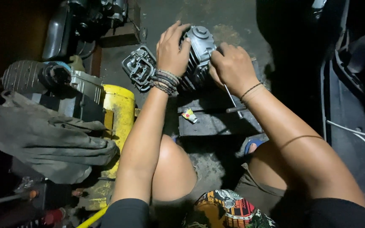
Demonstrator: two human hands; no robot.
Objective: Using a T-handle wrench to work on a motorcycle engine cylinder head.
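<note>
My left hand (172,48) clasps the finned engine cylinder (197,55) from above; my right hand (233,67) closes around a thin metal tool (233,101), apparently against its side. The cylinder stands at the far edge of a dark block (216,120). A second casting (139,67) lies just beside it, left.

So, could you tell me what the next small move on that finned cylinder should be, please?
Probably a short turn of the T-handle tool with the right hand: its shaft runs up under that hand to the cylinder, which the left hand already steadies from the top.
</note>
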